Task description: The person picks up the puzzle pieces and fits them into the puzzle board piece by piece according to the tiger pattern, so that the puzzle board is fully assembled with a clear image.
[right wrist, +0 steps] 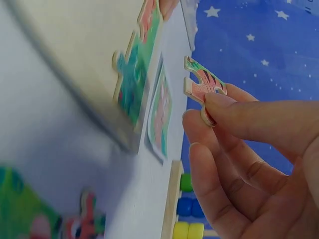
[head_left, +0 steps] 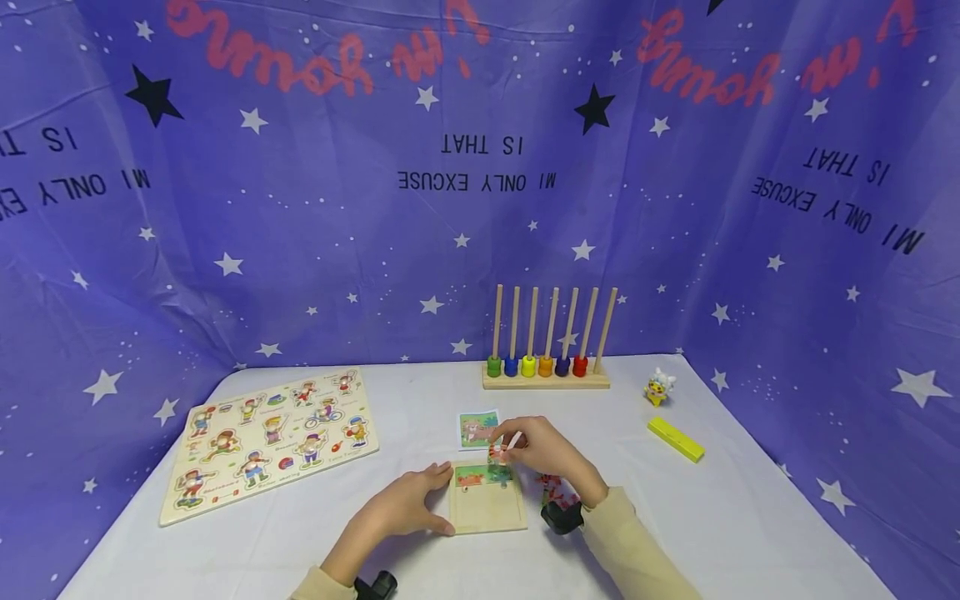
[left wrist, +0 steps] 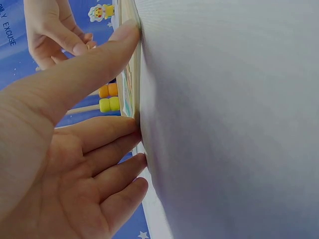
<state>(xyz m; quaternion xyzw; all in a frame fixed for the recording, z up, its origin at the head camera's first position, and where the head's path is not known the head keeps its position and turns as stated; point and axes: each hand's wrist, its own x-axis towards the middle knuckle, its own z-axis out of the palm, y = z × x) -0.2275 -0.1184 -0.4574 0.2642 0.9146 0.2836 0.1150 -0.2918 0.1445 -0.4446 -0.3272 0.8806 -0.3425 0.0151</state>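
A small jigsaw piece is pinched between the thumb and the curled fingers of the right hand; in the right wrist view its knobs and a pink and green print can be seen. The piece is held in the air just above the far right corner of a small wooden puzzle tray, which lies flat on the white table in front of the person. In the far part of the tray some pieces with a green and orange print are already laid, while the near part shows bare wood.

The left hand is placed against the left edge of the tray. Its fingers are straight and spread, with the thumb along the near side and the fingertips touching the far left corner; nothing is gripped by it.

Just behind the tray a small picture card is lying flat. More loose pieces are seen on the table to the right of the tray, partly hidden by the right wrist.

Further left, a large wooden peg puzzle board with cartoon figures is placed at an angle. At the back, a wooden rod rack with coloured beads is standing. Near the right edge, a yellow block and a small toy figure are found. A blue starry cloth is hung behind.
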